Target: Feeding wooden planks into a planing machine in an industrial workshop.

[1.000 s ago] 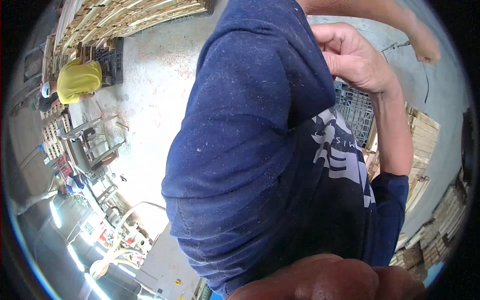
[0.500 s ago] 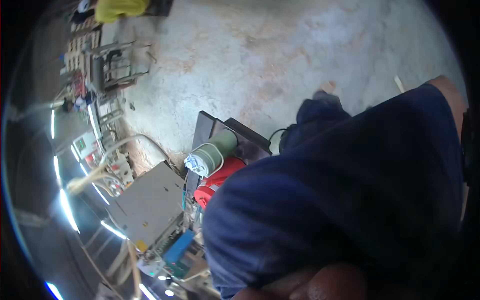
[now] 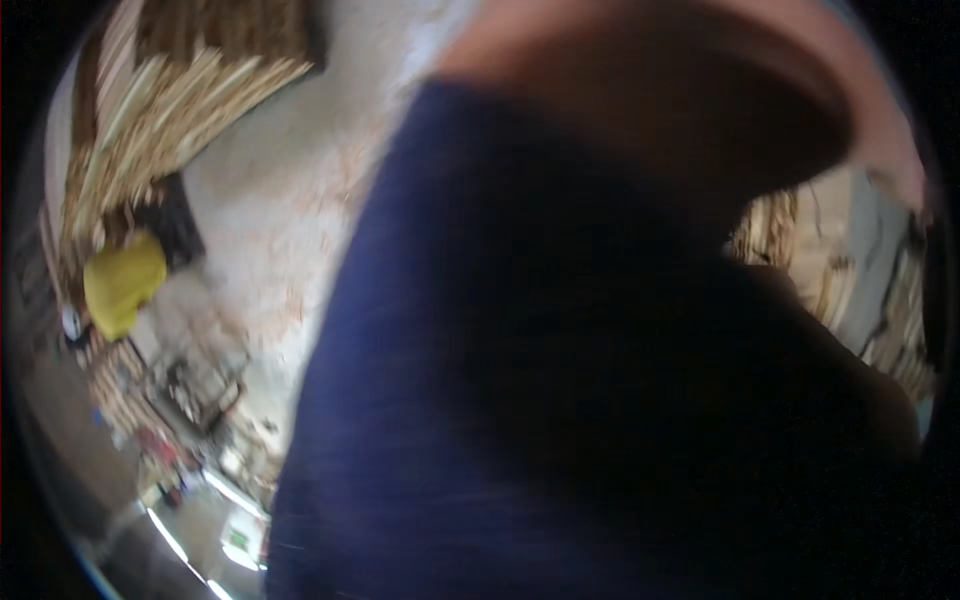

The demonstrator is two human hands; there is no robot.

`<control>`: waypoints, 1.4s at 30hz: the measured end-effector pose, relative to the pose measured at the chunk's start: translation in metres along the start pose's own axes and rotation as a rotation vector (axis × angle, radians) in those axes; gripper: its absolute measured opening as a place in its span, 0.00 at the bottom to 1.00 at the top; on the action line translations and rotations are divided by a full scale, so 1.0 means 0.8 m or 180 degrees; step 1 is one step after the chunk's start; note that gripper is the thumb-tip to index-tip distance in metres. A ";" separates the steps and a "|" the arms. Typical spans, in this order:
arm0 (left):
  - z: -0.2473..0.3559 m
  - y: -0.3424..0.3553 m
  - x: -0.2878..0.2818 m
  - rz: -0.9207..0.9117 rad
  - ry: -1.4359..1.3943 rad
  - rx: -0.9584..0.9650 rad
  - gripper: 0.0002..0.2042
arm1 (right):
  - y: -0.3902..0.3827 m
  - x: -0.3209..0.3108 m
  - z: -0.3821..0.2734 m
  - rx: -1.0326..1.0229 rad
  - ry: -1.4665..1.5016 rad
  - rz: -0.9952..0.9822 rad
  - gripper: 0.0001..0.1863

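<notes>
Dark blue cloth of my clothing (image 3: 350, 400) fills the middle and lower part of the view, close up and blurred. A bare arm (image 3: 570, 50) comes out beyond its upper edge and bends across the top right, smeared by motion. Another shaded strip of skin (image 3: 860, 370) shows at the right; I cannot tell which limb it is. Neither of my hands can be made out, and no fingers show. Nothing held is visible.
Stacked wooden boards (image 3: 160, 130) stand at the upper left. A person in a yellow top (image 3: 125, 285) is beside them. Machinery (image 3: 195, 395) and bright strip lights (image 3: 235, 495) lie lower left, along the pale floor (image 3: 270, 230). More wood (image 3: 775, 225) shows at right.
The view has swung sharply. The green cylinder, red object and grey panel have left it. The yellow-clad person now appears lower, the wood stacks have come in, and blue cloth and arm cover more.
</notes>
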State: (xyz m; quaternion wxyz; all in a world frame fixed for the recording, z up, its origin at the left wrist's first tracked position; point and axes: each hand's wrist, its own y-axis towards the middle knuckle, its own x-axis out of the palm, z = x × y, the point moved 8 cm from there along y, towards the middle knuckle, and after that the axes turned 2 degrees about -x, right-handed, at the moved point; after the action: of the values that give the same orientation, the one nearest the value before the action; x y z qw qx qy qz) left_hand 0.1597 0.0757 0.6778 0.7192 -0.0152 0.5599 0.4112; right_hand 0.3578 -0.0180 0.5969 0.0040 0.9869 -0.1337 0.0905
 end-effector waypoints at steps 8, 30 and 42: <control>0.025 -0.060 -0.022 -0.0190 0.0226 -0.0093 0.08 | -0.021 -0.067 0.002 0.0067 -0.0381 0.0813 0.13; 0.115 -0.010 -0.049 -0.0640 0.1057 -0.0042 0.10 | -0.054 0.000 -0.066 -0.0832 -0.0044 0.0947 0.17; 0.166 0.078 -0.011 -0.0044 0.0718 0.0314 0.07 | -0.055 0.158 -0.171 -0.1083 0.0124 -0.0767 0.20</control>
State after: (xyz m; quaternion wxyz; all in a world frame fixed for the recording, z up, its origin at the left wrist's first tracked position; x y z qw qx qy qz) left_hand 0.2268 0.1759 0.7615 0.6543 -0.0298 0.6567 0.3738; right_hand 0.4649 -0.0048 0.7548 0.1839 0.9789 -0.0279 0.0845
